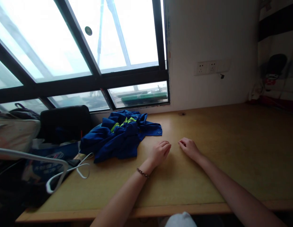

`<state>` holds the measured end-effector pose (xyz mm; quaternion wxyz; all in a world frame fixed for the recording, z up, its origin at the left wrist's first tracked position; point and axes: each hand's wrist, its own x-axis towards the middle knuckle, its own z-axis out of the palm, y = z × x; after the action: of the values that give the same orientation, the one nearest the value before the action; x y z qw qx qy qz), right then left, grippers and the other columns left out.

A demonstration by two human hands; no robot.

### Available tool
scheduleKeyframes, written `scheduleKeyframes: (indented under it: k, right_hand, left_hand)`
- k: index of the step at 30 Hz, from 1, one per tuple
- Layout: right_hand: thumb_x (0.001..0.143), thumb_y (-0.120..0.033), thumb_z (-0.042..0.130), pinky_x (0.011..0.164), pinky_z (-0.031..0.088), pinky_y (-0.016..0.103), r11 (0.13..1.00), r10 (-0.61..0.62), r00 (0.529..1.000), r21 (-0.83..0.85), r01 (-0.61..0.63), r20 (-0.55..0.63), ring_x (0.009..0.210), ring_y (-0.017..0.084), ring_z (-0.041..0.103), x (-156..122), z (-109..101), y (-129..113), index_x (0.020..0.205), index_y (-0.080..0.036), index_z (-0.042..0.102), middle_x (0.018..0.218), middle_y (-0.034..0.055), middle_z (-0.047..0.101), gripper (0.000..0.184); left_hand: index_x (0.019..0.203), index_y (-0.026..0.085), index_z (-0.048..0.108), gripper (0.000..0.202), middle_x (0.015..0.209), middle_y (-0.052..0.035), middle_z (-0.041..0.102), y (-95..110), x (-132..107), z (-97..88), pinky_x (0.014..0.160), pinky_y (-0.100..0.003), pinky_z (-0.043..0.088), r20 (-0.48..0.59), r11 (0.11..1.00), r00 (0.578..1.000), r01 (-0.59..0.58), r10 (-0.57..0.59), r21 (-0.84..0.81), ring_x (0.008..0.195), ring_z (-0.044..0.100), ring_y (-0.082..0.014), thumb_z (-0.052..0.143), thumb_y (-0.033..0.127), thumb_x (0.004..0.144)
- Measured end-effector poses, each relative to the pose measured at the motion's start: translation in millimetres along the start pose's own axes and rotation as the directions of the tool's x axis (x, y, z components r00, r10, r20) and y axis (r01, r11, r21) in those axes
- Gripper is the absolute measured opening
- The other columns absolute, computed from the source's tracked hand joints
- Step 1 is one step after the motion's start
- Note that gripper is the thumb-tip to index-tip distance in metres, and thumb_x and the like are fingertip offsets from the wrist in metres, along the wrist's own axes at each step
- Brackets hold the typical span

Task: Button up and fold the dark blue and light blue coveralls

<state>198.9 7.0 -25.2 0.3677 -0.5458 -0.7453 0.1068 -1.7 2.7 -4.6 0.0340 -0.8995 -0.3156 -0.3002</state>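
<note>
My left hand [161, 152] rests on the wooden table [222, 135] with its fingers curled loosely together, and a dark beaded bracelet [143, 173] circles that wrist. Across a small gap, my right hand [188, 147] lies on the same surface, its fingers bent inward. I see nothing held in either one. Just beyond and to the left of my left hand is a crumpled blue garment [124, 134] with yellow-green strips and a snap near one end. Neither hand touches it.
A white cable [83, 170] and a pale curved bar [56, 160] are at the table's left. Behind them sit a black chair back or case [65, 121] and a blue bag [51, 159]. A window [129, 34] and wall sockets [206, 67] stand beyond the table.
</note>
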Motion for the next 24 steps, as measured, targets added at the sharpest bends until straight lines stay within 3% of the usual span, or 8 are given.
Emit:
scheduleKeyframes:
  k: [4, 7, 12, 17, 24]
  right_hand:
    - [0.082, -0.032, 0.042, 0.054, 0.029, 0.023, 0.997, 0.029, 0.999, -0.067, -0.032, -0.045, 0.052, 0.011, 0.045, 0.2, -3.2, 2.6, 0.054, -0.017, 0.050, 0.056, 0.0012, 0.053, 0.033]
    - [0.082, -0.037, 0.041, 0.050, 0.024, 0.024, 0.991, 0.068, 0.996, -0.114, -0.073, -0.053, 0.045, 0.010, 0.039, -0.2, -5.3, 3.6, 0.047, -0.017, 0.044, 0.045, -0.0010, 0.046, 0.041]
    - [0.082, -0.039, 0.039, 0.049, 0.022, 0.024, 0.987, 0.097, 0.995, -0.128, -0.098, -0.014, 0.045, 0.010, 0.038, -1.0, -6.4, 2.5, 0.046, -0.017, 0.046, 0.045, -0.0001, 0.048, 0.043]
    - [0.082, -0.038, 0.040, 0.049, 0.022, 0.023, 0.984, 0.101, 0.993, -0.153, -0.092, 0.056, 0.047, 0.010, 0.041, -1.5, -6.2, 0.7, 0.049, -0.016, 0.051, 0.049, 0.0013, 0.053, 0.041]
    - [0.082, -0.039, 0.040, 0.049, 0.022, 0.023, 0.977, 0.096, 0.992, -0.197, -0.078, 0.081, 0.047, 0.010, 0.043, -1.5, -5.8, 1.8, 0.050, -0.016, 0.051, 0.050, 0.0019, 0.054, 0.041]
  left_hand:
    - [0.064, 0.018, 0.055, 0.031, 0.060, -0.0023, 0.056, -1.8, -9.5, -0.9, 0.055, -0.023, 0.036, 0.065, 0.995, 0.995, 0.078, -0.082, 0.065, 0.057, 0.050, -0.0109, 0.036, 0.027, 0.086]
    - [0.054, 0.017, 0.051, 0.040, 0.053, -0.0011, 0.053, -9.3, -12.7, -2.4, 0.049, -0.023, 0.028, 0.099, 0.980, 0.977, 0.181, -0.189, 0.085, 0.047, 0.043, -0.0091, 0.034, 0.033, 0.087]
    - [0.054, 0.018, 0.054, 0.044, 0.052, -0.0020, 0.054, -12.7, -11.9, -3.3, 0.051, -0.024, 0.027, 0.171, 0.962, 0.947, 0.261, -0.270, 0.075, 0.047, 0.042, -0.0096, 0.032, 0.036, 0.087]
    - [0.060, 0.017, 0.058, 0.039, 0.057, -0.0030, 0.057, -13.2, -11.2, -0.2, 0.052, -0.024, 0.027, 0.278, 0.961, 0.920, 0.264, -0.276, 0.079, 0.051, 0.046, -0.0115, 0.038, 0.041, 0.083]
    - [0.066, 0.017, 0.060, 0.038, 0.062, -0.0038, 0.060, -16.2, -12.7, 0.0, 0.053, -0.023, 0.029, 0.314, 0.957, 0.904, 0.281, -0.291, 0.077, 0.055, 0.050, -0.0125, 0.038, 0.042, 0.083]
